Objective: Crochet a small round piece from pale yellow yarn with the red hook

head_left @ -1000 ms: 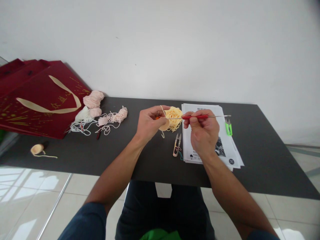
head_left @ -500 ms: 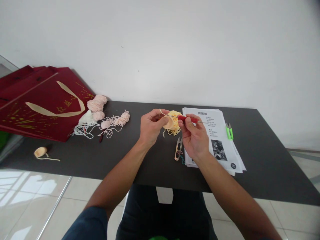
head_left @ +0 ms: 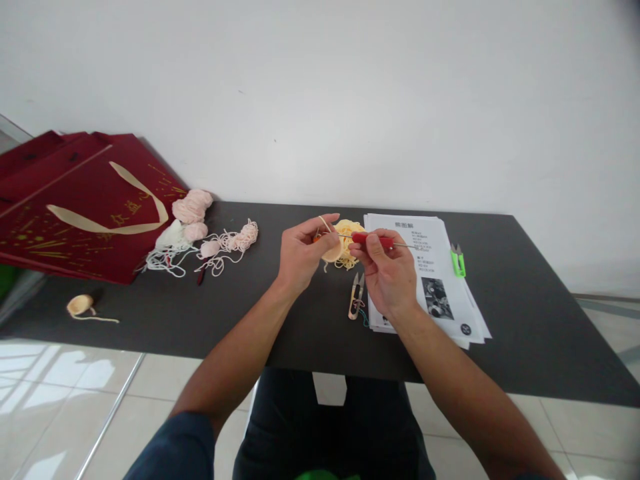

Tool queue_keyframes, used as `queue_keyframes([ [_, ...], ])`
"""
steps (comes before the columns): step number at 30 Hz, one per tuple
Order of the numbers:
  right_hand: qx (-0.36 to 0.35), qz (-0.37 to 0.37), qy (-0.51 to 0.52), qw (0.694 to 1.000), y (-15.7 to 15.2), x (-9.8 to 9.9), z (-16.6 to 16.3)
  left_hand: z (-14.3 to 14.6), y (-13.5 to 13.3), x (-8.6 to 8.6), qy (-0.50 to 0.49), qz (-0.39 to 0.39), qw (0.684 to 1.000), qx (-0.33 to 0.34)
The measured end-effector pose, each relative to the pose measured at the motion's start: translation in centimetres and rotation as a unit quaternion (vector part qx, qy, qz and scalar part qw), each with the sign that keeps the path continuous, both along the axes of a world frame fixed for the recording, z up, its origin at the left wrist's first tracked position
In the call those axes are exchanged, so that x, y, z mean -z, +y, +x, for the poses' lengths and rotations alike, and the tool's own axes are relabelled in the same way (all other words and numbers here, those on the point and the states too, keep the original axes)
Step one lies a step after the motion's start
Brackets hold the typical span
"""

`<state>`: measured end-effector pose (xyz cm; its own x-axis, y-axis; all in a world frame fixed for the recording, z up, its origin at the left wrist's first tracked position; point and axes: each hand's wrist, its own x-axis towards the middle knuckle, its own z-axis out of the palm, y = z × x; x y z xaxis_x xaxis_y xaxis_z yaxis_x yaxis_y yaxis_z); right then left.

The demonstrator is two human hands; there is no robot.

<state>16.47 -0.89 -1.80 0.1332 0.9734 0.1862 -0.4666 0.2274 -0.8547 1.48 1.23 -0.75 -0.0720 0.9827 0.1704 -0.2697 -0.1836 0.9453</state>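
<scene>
Between thumb and fingers, my left hand (head_left: 303, 253) pinches a small cream crochet piece (head_left: 333, 249), with a strand of yarn looped over the index finger. My right hand (head_left: 390, 270) is closed round the red handle of a crochet hook (head_left: 373, 240). The hook's thin metal shaft points left and reaches the crochet piece at my left fingertips; its very tip is hard to make out. Behind the hands lies a tangled heap of pale yellow yarn (head_left: 351, 235), partly covered by them. Thread snips (head_left: 356, 297) lie just below, near my right wrist.
Printed sheets (head_left: 440, 267) are stacked at the right, with green-handled snips (head_left: 457, 260) on their edge. Pink yarn (head_left: 193, 205) and white yarn (head_left: 173, 240) lie beside dark red gift bags (head_left: 95, 207). A cream crocheted cup (head_left: 80, 305) sits near the table's left front edge.
The hook in my right hand has shifted slightly left towards my left hand. My left index finger has lifted a little, and the crochet piece has turned and moved slightly left.
</scene>
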Motion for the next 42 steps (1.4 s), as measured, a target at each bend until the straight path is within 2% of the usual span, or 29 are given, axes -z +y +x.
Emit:
queue_keyframes([
  [4,0.035,0.01,-0.02,0.999,-0.4,-0.1,-0.3,0.1,0.1,0.2,-0.02,0.009,1.0,-0.005],
  [7,0.092,0.057,-0.116,0.987,-1.2,-0.1,-0.6,0.2,0.2,0.2,-0.044,-0.015,0.999,0.003],
  [10,0.159,0.173,-0.244,0.941,-1.9,0.2,-0.6,0.4,0.3,0.1,-0.1,-0.05,0.994,0.013],
  [13,0.167,0.257,-0.297,0.904,-2.2,0.7,-0.6,0.5,0.2,-0.4,-0.167,-0.086,0.981,0.039],
  [15,0.157,0.244,-0.278,0.916,-2.2,0.9,-0.7,0.4,0.2,-0.7,-0.196,-0.106,0.973,0.063],
  [20,0.075,0.082,-0.087,0.99,-1.1,0.4,-0.8,0.1,0.2,-1.1,-0.211,-0.11,0.967,0.088],
  [23,0.037,0.039,0.012,0.998,-0.4,-0.3,-0.5,0.1,0.1,-1.0,-0.195,-0.104,0.971,0.093],
  [34,0.03,0.063,0.031,0.997,0.3,-0.8,0.8,-0.2,0.1,-1.1,-0.155,-0.076,0.982,0.081],
  [42,0.05,0.102,-0.013,0.993,0.3,-0.6,1.0,-0.7,0.0,-1.3,-0.127,-0.061,0.986,0.088],
])
